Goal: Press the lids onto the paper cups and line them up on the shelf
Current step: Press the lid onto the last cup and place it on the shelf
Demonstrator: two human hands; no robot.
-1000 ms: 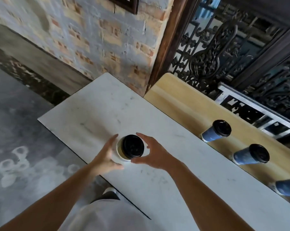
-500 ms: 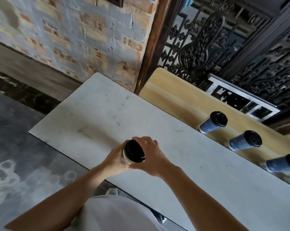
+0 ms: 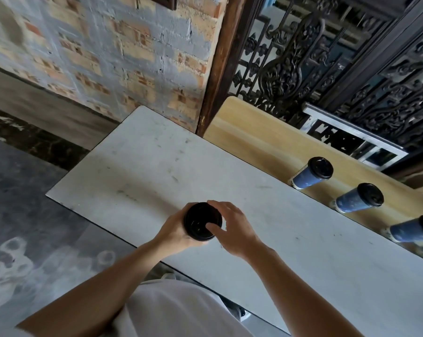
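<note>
A paper cup with a black lid is held over the near edge of the white table. My left hand wraps the cup's body from the left, so the cup wall is hidden. My right hand rests on the lid's right rim, thumb on top of the lid. On the wooden shelf behind the table stand lidded blue cups in a row: one, a second, a third, and part of another at the frame's right edge.
A brick wall and a dark wooden post rise behind the table's far left. An ornate black iron grille backs the shelf. Grey floor lies to the left of the table.
My hands went from hovering beside the cup to closing on it; the left now grips the cup body and the right thumb lies on the lid. The view shifted slightly.
</note>
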